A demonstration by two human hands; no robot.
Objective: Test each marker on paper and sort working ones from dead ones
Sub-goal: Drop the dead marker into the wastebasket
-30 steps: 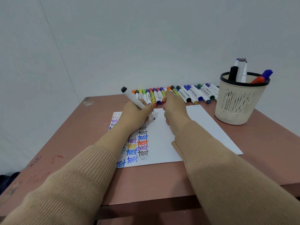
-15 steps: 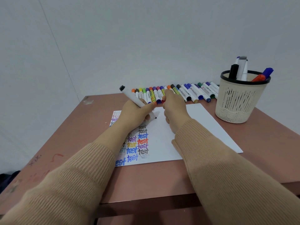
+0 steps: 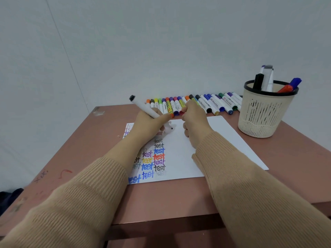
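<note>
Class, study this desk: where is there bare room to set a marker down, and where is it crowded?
Free: the blank right half of the paper, between the right hand and the basket; the bare table left of the paper. Crowded: the back edge, filled by the row of markers, and where the left hand holds a marker.

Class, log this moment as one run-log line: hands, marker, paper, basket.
left hand grips white marker, tip over paper | right hand curled beside marker row, hold unclear | basket holds several markers
</note>
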